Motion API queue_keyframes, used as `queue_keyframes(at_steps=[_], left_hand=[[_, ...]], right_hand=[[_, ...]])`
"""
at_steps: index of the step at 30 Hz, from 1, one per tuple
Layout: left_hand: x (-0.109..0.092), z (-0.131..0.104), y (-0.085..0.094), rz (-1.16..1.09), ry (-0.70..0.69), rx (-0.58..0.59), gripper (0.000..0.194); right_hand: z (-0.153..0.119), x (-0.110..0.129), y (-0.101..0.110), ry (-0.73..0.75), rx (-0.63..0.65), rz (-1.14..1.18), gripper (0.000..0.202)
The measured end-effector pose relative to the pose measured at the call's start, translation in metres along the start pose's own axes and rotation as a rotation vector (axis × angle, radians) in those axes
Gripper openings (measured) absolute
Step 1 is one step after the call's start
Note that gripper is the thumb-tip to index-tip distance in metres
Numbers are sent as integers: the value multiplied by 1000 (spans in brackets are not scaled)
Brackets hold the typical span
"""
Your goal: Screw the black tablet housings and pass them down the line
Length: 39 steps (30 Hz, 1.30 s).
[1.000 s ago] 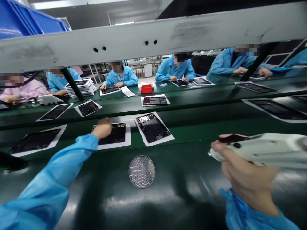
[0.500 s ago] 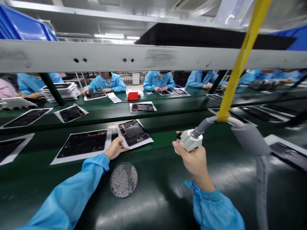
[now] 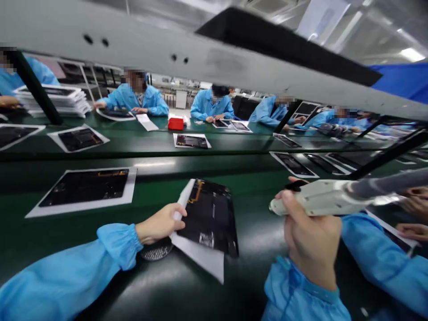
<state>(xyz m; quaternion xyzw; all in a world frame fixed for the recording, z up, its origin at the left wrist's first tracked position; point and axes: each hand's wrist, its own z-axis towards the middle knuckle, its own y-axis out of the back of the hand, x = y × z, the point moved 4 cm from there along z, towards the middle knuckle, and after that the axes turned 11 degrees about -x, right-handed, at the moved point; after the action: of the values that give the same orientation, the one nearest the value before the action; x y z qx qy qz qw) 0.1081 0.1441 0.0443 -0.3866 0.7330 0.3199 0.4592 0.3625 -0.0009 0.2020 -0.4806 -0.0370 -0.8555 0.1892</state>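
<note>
My left hand (image 3: 164,223) is closed on the near-left edge of a black tablet housing (image 3: 212,214) and the white sheet (image 3: 202,257) under it. The housing is tilted, with gold-coloured flex strips along its upper left. Beneath my left wrist, a round perforated metal dish (image 3: 157,253) is partly covered. My right hand (image 3: 306,229) grips a white air gun (image 3: 329,196), its thumb along the side and its nose pointing left towards the housing. From the gun's rear a grey hose (image 3: 388,183) runs off to the right.
Another tablet part on a white sheet (image 3: 131,187) lies left on the green bench (image 3: 110,243). A shelf beam (image 3: 234,73) crosses overhead. At right, a co-worker's sleeve (image 3: 377,254) and hands (image 3: 416,209) are close to my right arm. A red box (image 3: 176,123) sits across the line.
My left hand has brought the housing and sheet nearer and tilted them. The air gun has swung to point left, my view has turned, and a co-worker's arm now shows at right.
</note>
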Motion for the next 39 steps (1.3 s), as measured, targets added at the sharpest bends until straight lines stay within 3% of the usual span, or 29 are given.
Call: queue_keyframes(at_steps=[4,7,9,11,13,15,18,20,24,26,34,39], left_hand=[[25,-57,8,219,82,344,34],[40,-85,30,469,-53,522,36],[46,-100,42,558,-268,464,40],[52,-115,46,704,-467,302,44],[59,-127,42,896,-595,118,44],[66,-134,33,990,-695,35,42],[75,-133,16,895,-828,109,37],[76,-130,9,850,-902,84,30],[68,-134,5,912,-1097,-266,17],[63,-140,4,902,-1180,-373,18],[63,-138,3,908,-1123,-359,12],[64,-139,3,904,-1105,-397,19]], right_hand=[[-6,9,-11,-19,81,66,34],[-16,4,-31,-80,245,93,28],[-28,0,-45,-128,348,127,28],[-43,-4,-57,-176,424,177,32],[-62,-7,-70,-231,482,198,34],[-84,-10,-81,-277,543,171,35],[-120,-13,-95,-327,646,118,37],[-141,-14,-102,-358,713,118,30],[-168,-19,-107,-381,780,163,18],[-175,-23,-107,-400,799,167,18],[-183,-30,-102,-432,827,113,18],[-183,-29,-96,-462,854,126,19]])
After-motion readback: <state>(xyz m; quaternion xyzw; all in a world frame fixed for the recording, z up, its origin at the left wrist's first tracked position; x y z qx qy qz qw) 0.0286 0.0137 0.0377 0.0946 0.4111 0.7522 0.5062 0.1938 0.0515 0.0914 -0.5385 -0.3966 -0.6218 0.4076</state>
